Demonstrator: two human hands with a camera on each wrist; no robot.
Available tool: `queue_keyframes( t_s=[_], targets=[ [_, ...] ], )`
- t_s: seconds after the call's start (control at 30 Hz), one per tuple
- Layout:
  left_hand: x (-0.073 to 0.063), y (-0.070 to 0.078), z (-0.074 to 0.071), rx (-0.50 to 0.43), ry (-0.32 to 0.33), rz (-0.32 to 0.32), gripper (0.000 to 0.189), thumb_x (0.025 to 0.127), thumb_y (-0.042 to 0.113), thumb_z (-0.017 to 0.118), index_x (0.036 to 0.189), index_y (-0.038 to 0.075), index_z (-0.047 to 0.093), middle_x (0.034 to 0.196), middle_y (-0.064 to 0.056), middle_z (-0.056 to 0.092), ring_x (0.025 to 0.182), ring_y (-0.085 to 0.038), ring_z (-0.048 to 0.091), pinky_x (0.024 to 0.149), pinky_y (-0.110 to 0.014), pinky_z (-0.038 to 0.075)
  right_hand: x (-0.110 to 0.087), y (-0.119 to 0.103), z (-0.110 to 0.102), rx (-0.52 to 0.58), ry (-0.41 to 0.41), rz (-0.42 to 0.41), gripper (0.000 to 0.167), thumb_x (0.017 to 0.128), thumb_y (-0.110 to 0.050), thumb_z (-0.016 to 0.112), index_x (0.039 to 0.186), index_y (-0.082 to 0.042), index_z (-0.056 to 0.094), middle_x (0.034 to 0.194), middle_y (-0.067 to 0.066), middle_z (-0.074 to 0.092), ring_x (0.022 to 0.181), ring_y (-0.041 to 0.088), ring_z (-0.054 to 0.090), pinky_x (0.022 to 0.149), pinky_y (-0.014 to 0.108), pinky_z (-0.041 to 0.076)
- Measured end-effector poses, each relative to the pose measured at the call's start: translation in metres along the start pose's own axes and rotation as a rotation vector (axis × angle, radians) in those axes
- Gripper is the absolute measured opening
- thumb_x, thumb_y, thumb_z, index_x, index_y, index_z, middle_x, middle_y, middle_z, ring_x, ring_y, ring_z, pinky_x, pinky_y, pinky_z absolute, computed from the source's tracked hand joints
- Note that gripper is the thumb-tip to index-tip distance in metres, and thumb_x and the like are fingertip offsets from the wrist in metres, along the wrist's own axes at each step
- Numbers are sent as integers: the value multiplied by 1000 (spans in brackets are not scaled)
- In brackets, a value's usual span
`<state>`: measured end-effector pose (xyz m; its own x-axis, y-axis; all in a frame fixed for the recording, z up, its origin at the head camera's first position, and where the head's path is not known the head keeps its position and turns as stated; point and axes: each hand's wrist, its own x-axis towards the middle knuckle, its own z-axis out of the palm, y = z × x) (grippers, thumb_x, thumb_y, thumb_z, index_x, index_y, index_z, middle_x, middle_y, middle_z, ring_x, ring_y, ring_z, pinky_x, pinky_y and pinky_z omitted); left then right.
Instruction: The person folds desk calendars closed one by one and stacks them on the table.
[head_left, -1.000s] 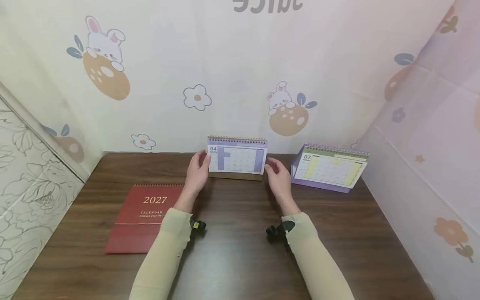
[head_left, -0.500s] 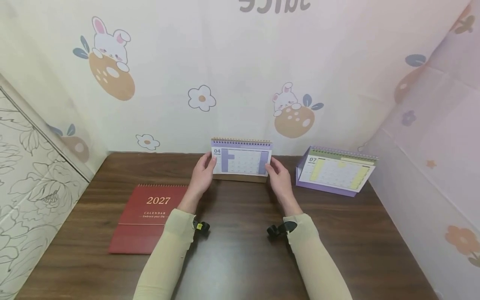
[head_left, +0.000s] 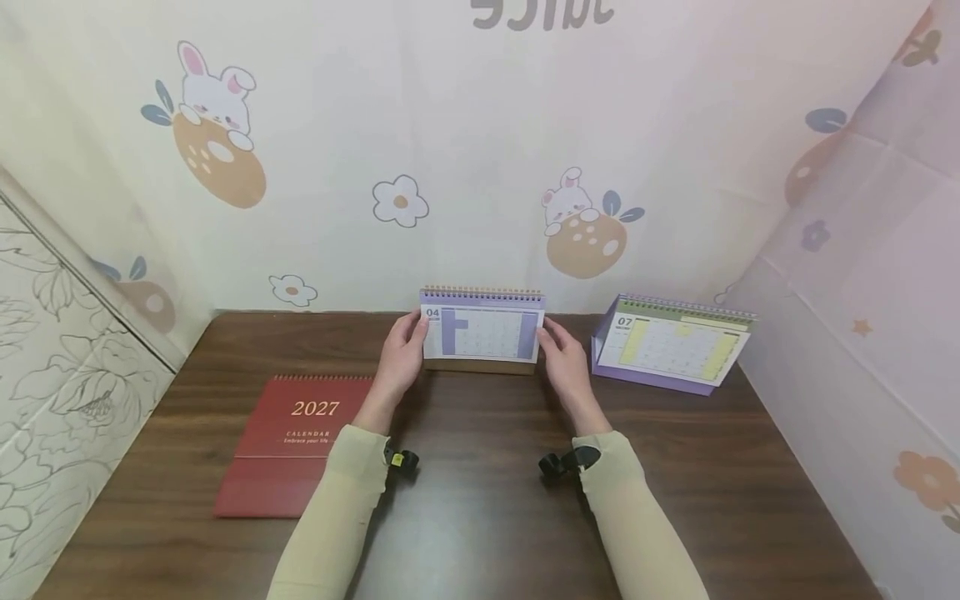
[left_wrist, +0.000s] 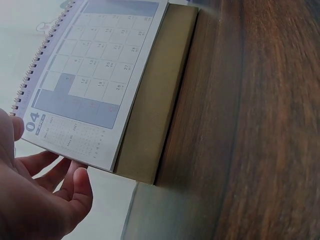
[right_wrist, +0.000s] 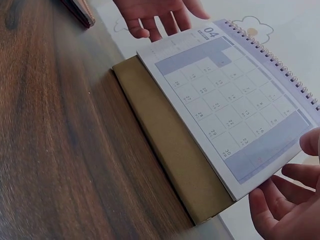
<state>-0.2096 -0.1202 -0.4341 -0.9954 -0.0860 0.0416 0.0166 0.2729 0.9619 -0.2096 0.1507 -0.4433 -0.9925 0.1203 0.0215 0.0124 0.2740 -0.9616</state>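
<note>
A desk calendar (head_left: 487, 333) with a purple page marked 04 and a brown base stands upright against the back wall. My left hand (head_left: 401, 354) holds its left edge. In the left wrist view the thumb (left_wrist: 18, 128) lies by the page's upper corner, and the curled fingers (left_wrist: 45, 165) run along the side and partly behind. On the opposite edge my right hand (head_left: 566, 362) holds the calendar, thumb (right_wrist: 311, 141) toward the front and fingers (right_wrist: 272, 195) bent behind the side. How firmly either hand presses cannot be told. The calendar's back is hidden.
To the right stands another desk calendar (head_left: 671, 346), yellow and green, marked 07, on a purple base. A red 2027 calendar (head_left: 270, 450) lies at the left, partly under my left forearm. The dark wooden table (head_left: 480, 517) ends at a patterned cloth wall (head_left: 465, 150).
Both hands have closed in on the purple calendar's sides; the right fingers stood more apart from its edge a second ago. The whole view has shifted slightly. The other calendars stay put.
</note>
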Motion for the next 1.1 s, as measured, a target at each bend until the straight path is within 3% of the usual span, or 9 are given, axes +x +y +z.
queue_keyframes(
  t_s=[0.33, 0.6, 1.1],
  targets=[
    [0, 1, -3, -61, -25, -56, 62, 103, 53, 42, 150, 12, 41, 140, -10, 52, 127, -26, 50, 109, -48, 36, -1, 0, 2, -2, 10, 3, 54, 106, -42, 45, 146, -7, 49, 136, 16, 55, 108, 36, 57, 92, 43, 44],
    [1, 3, -8, -118, -65, -83, 68, 103, 57, 38, 154, 13, 35, 141, -9, 52, 129, -24, 48, 112, -48, 32, 1, -3, 4, -6, 7, -29, 57, 106, -44, 43, 146, -5, 48, 146, 13, 48, 134, 28, 45, 110, 44, 36],
    [5, 19, -16, -118, -47, -69, 72, 100, 63, 39, 154, 15, 38, 151, -7, 45, 136, -27, 43, 114, -45, 28, -1, -10, 0, 96, -45, 24, 61, 105, -46, 44, 150, -5, 42, 154, 13, 40, 140, 28, 40, 114, 40, 30]
  ],
)
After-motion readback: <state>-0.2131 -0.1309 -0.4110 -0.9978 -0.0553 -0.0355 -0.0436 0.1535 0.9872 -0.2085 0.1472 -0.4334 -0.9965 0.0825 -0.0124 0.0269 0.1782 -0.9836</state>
